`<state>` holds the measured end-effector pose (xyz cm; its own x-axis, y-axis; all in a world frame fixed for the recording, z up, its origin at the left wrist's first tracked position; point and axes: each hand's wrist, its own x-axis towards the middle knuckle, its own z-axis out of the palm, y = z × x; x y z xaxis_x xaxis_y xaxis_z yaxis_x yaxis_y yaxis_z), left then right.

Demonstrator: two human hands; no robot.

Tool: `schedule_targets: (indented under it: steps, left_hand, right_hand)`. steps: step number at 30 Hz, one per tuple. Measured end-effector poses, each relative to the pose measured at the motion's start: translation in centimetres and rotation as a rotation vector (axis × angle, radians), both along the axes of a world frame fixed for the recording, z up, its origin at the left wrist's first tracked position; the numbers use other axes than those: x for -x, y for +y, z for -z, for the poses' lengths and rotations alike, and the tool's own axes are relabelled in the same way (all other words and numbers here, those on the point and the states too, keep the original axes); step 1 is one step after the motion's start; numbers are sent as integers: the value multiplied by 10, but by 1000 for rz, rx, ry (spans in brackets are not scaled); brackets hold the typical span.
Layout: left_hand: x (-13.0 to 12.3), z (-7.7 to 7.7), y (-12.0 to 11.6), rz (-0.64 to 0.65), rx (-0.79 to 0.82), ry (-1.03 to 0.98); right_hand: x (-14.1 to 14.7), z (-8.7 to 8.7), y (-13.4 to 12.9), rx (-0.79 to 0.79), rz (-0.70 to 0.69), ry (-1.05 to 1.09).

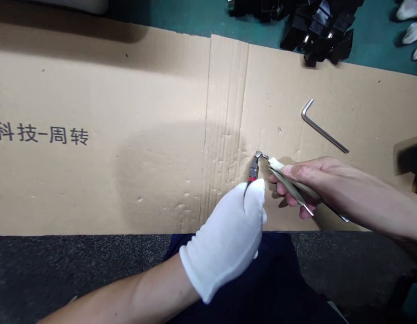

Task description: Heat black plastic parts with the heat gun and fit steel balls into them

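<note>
My left hand (221,238), in a white cotton glove, is closed around small black-and-red pliers (253,171), whose dark jaws point up from the fist. My bare right hand (302,180) grips a slim beige-wrapped tool (292,182) with thin metal ends showing past my fingers. A small metal loop (261,155) at its tip meets the pliers' jaws. An L-shaped steel hex key (321,126) lies on the cardboard sheet (127,99), up and to the right of my hands, touching neither.
Printed Chinese characters (41,133) mark the cardboard. Beyond its far edge, black parts (316,31) lie heaped on a green floor, with white gloves (410,22) at the top right corner. A dark object (410,159) sits at the right edge, and dark speckled flooring (60,270) runs below.
</note>
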<state>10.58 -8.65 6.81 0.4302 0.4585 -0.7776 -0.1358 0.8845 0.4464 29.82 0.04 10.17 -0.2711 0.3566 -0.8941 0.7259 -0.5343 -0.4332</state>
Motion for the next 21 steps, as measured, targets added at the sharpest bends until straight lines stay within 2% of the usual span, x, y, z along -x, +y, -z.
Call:
schedule_targets:
  steps: [7, 13, 21]
  left_hand:
    - [1, 3, -4, -23, 93, -69]
    - [-1, 1, -3, -47, 73, -53]
    - [-3, 0, 3, -70, 134, -46]
  right_hand:
    - [6, 1, 1, -10, -19, 13]
    - [10, 1, 0, -25, -52, -26]
    - [9, 4, -9, -60, 14, 17]
